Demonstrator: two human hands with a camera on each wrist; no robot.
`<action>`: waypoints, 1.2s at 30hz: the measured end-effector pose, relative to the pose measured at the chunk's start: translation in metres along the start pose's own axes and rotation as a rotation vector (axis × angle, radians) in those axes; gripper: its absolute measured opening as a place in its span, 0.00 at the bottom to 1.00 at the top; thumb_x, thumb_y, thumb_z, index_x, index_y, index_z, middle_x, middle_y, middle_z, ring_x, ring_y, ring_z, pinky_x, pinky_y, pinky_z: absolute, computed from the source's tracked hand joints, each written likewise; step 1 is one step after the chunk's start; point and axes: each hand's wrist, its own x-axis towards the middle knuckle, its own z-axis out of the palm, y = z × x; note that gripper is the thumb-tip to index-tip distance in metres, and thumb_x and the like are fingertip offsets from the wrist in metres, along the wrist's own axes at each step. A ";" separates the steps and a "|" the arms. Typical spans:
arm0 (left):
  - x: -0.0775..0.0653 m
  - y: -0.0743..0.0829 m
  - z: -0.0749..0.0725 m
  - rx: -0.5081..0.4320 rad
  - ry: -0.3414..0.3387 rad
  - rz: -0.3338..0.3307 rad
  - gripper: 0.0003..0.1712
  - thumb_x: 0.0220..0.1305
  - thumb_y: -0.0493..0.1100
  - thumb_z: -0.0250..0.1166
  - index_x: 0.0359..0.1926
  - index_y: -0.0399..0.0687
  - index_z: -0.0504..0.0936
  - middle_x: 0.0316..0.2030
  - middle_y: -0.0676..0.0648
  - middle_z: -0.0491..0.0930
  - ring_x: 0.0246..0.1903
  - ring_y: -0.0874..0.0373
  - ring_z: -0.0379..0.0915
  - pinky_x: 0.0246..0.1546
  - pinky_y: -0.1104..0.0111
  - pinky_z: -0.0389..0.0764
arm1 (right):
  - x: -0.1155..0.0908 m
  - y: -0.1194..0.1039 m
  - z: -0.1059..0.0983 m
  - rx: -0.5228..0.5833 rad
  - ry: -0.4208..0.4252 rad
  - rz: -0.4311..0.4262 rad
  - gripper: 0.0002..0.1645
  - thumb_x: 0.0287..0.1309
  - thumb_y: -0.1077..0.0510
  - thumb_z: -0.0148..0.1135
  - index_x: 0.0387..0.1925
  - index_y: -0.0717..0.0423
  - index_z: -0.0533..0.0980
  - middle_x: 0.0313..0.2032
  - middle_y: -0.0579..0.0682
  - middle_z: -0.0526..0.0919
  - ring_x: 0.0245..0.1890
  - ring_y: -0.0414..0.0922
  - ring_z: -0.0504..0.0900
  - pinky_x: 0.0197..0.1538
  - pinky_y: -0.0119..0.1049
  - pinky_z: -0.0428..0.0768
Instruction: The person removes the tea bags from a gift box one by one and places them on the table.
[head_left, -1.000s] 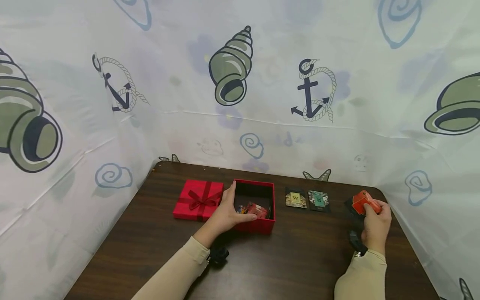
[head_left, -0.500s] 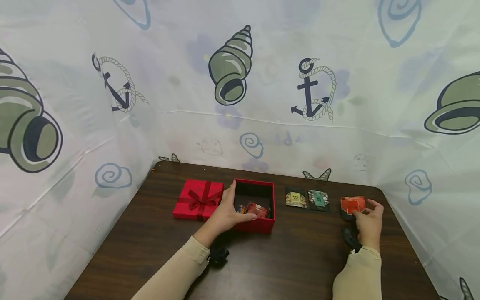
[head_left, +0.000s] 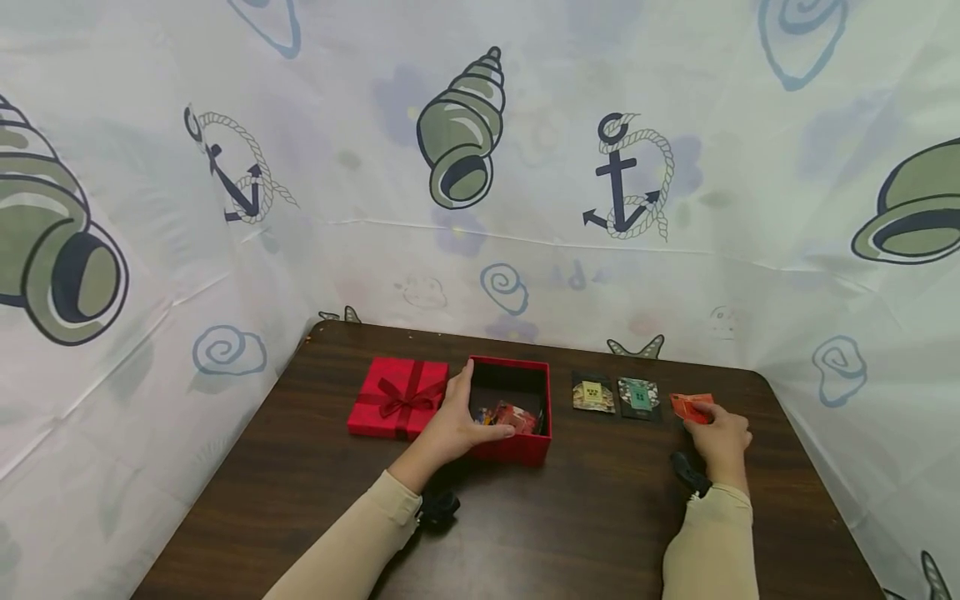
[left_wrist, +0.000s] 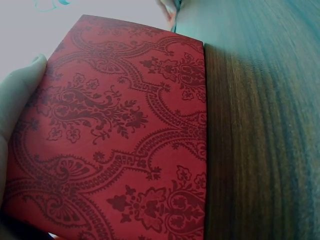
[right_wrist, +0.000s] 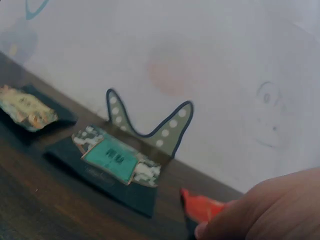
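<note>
Orange packet (head_left: 686, 405) just right of green packet (head_left: 638, 398), pinched by right hand (head_left: 720, 435); left hand (head_left: 453, 422) clasps red box (head_left: 516, 452). Step, judged: placing in row. Next likely calls for flattening, release.

Dark brown wood-grain worktop (head_left: 570, 517), rounded far corners. White sheet (head_left: 360, 275) behind and at both sides, creased, printed with green shells (head_left: 463, 125), roped anchors (head_left: 617, 192) and blue spirals (head_left: 228, 350).
</note>
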 end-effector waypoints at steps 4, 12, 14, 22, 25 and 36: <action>-0.001 0.002 0.000 -0.006 -0.001 -0.005 0.80 0.49 0.66 0.85 0.90 0.68 0.39 0.87 0.45 0.48 0.82 0.38 0.54 0.73 0.33 0.72 | -0.001 -0.005 0.003 -0.013 -0.030 0.041 0.33 0.72 0.56 0.64 0.75 0.61 0.72 0.77 0.80 0.49 0.76 0.80 0.46 0.69 0.77 0.48; -0.002 0.001 -0.001 -0.013 -0.003 0.000 0.81 0.50 0.66 0.85 0.90 0.67 0.38 0.87 0.44 0.48 0.82 0.39 0.52 0.74 0.32 0.70 | -0.002 -0.007 0.011 0.061 0.045 0.003 0.30 0.74 0.57 0.64 0.73 0.61 0.74 0.77 0.76 0.56 0.78 0.76 0.52 0.68 0.77 0.49; -0.003 0.002 -0.001 -0.016 -0.005 0.002 0.81 0.49 0.67 0.85 0.90 0.67 0.38 0.87 0.44 0.48 0.82 0.39 0.52 0.74 0.32 0.70 | -0.002 -0.009 0.012 0.048 0.035 -0.015 0.29 0.75 0.56 0.64 0.72 0.63 0.75 0.75 0.76 0.59 0.77 0.76 0.54 0.67 0.77 0.51; -0.001 0.002 -0.001 -0.022 -0.007 0.015 0.81 0.50 0.66 0.85 0.90 0.66 0.38 0.87 0.44 0.47 0.83 0.39 0.52 0.76 0.32 0.68 | 0.000 -0.009 0.014 -0.017 -0.050 -0.054 0.32 0.77 0.51 0.63 0.74 0.62 0.73 0.76 0.76 0.58 0.76 0.76 0.56 0.65 0.78 0.51; -0.001 0.002 -0.001 -0.029 -0.009 0.025 0.80 0.52 0.64 0.85 0.90 0.66 0.37 0.87 0.44 0.46 0.83 0.38 0.50 0.77 0.32 0.66 | 0.001 -0.009 0.013 -0.017 -0.063 -0.055 0.32 0.77 0.51 0.62 0.75 0.61 0.72 0.77 0.75 0.57 0.77 0.75 0.55 0.65 0.78 0.51; 0.000 0.000 -0.001 -0.024 -0.012 0.026 0.81 0.51 0.67 0.85 0.90 0.64 0.37 0.87 0.43 0.46 0.83 0.38 0.51 0.75 0.31 0.67 | 0.002 -0.011 0.011 0.034 -0.044 -0.091 0.26 0.77 0.56 0.63 0.69 0.65 0.77 0.75 0.72 0.66 0.79 0.70 0.59 0.68 0.85 0.47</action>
